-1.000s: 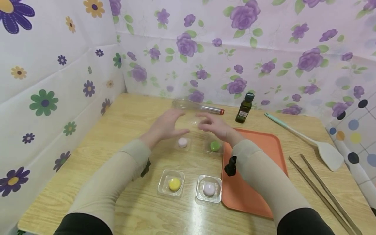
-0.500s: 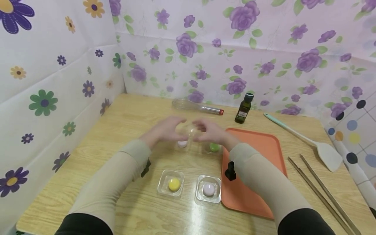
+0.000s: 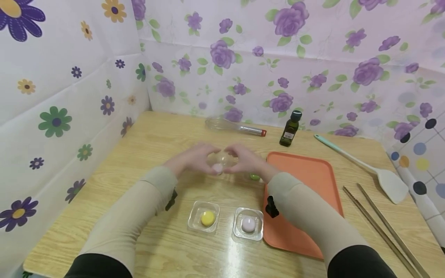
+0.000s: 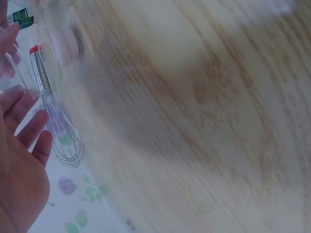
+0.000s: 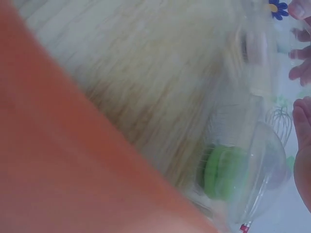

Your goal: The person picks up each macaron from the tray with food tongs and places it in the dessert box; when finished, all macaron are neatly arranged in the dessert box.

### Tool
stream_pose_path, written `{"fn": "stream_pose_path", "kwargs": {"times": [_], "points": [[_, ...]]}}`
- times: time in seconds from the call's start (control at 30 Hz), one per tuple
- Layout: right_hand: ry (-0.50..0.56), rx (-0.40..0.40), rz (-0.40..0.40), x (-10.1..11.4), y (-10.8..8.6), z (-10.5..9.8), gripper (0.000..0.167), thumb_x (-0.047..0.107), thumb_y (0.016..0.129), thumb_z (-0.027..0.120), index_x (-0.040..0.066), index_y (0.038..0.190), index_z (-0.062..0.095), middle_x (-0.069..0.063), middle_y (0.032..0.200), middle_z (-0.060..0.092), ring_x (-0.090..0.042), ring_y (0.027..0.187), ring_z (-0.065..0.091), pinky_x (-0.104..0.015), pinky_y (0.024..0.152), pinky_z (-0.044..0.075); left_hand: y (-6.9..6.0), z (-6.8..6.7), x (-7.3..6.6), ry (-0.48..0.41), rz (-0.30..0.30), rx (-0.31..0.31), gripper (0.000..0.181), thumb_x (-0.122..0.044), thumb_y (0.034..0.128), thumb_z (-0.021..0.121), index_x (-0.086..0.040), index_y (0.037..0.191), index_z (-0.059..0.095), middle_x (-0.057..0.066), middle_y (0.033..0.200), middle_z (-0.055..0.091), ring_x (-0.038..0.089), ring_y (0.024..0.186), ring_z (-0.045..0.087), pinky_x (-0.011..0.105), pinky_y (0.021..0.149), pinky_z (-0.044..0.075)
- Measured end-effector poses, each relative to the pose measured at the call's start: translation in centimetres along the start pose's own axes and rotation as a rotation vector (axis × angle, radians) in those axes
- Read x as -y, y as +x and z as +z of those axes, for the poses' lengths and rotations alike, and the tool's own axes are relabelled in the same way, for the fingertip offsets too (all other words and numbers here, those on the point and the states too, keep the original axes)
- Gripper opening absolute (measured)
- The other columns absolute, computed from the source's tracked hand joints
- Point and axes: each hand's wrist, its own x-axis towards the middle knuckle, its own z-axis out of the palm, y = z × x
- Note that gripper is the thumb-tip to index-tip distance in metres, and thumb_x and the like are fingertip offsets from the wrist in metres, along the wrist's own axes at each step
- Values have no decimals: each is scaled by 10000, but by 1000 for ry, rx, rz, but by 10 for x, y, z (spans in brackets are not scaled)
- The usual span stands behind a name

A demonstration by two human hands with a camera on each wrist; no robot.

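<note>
In the head view my left hand (image 3: pixel 197 158) and right hand (image 3: pixel 246 159) face each other over the pale pink macaron (image 3: pixel 218 168). Between their fingers they hold a clear plastic lid (image 3: pixel 223 157), whose edge is faint. The left wrist view has the left hand (image 4: pixel 22 160) with bent fingers at the lid's thin rim (image 4: pixel 22 77), beside the boxed pink macaron (image 4: pixel 65 46). My right hand (image 5: pixel 302 141) is cut off at the edge of its wrist view. A green macaron (image 5: pixel 223 172) sits in a clear box under a domed lid (image 5: pixel 265 165), partly behind the right hand in the head view.
Nearer me are open clear boxes with a yellow macaron (image 3: pixel 208 218) and a lilac macaron (image 3: pixel 248 224). An orange tray (image 3: pixel 314 193) lies right, beside tongs (image 3: pixel 379 227) and a white spatula (image 3: pixel 391 185). A whisk (image 3: pixel 236 126) and dark bottle (image 3: pixel 291 128) are at the back.
Both hands have come down and toward me with the clear lid, from behind the pink macaron to over it. The gap between the hands has changed little; boxes and tools stay put.
</note>
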Motion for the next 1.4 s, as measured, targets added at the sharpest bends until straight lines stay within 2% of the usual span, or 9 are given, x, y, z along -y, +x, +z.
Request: {"fn": "stream_pose_path", "kwargs": {"times": [0.13, 0.3, 0.47, 0.57, 0.9, 1.1, 1.27, 1.4], "points": [[-77, 28, 37, 1, 2, 5, 786, 414, 689, 807, 88, 1319, 467, -76, 1271, 520, -225, 1136, 492, -397, 963, 416, -5, -2, -1, 8, -21, 7, 857, -468, 684, 782, -112, 1385, 440, 49, 1370, 476, 266, 1237, 386, 485, 1042, 292], [-185, 56, 29, 4, 4, 9, 770, 389, 688, 810, 66, 1305, 483, -86, 1296, 507, -244, 1188, 441, -407, 1010, 360, -9, -2, -1, 9, -70, 36, 836, -471, 705, 772, -148, 1394, 427, 15, 1415, 430, 304, 1314, 298, 521, 1086, 187], [-359, 54, 14, 6, 6, 12, 764, 483, 680, 783, 118, 1291, 504, -51, 1303, 511, -248, 1212, 392, -443, 1052, 269, -9, -1, 2, 46, -67, 55, 834, -401, 690, 796, -148, 1395, 428, 23, 1423, 426, 307, 1336, 282, 527, 1105, 111], [-409, 63, 26, 7, 7, 14, 772, 527, 686, 763, 145, 1301, 496, -49, 1325, 499, -263, 1228, 369, -476, 1066, 207, -8, -1, 3, 68, -73, 72, 842, -382, 688, 801, -151, 1402, 420, 32, 1433, 413, 317, 1341, 276, 534, 1105, 96], [-455, 110, 70, 8, 5, 20, 777, 537, 725, 727, 148, 1341, 458, -79, 1372, 457, -286, 1243, 351, -503, 1051, 193, -4, 5, 9, 100, -40, 107, 824, -354, 710, 797, -126, 1403, 416, 54, 1427, 416, 267, 1319, 329, 508, 1114, 99], [-477, 124, 91, 12, 3, 20, 777, 518, 733, 725, 129, 1347, 450, -104, 1387, 434, -306, 1272, 329, -550, 1069, 159, -1, 10, 12, 118, -20, 98, 829, -364, 697, 807, -124, 1392, 425, 48, 1411, 432, 240, 1303, 357, 488, 1123, 87], [-482, 110, 97, 10, -2, 17, 845, 560, 709, 726, 129, 1372, 429, -104, 1400, 424, -312, 1280, 331, -536, 1066, 185, -2, 11, 8, 126, -12, 104, 844, -351, 687, 816, -110, 1393, 421, 65, 1412, 430, 266, 1301, 361, 501, 1117, 109], [-460, 72, 115, 7, -11, 7, 905, 584, 707, 716, 130, 1413, 381, -107, 1425, 401, -329, 1299, 320, -565, 1074, 171, -2, 9, 6, 140, -9, 103, 872, -347, 671, 825, -86, 1394, 413, 91, 1412, 427, 285, 1303, 357, 493, 1117, 124]]}}
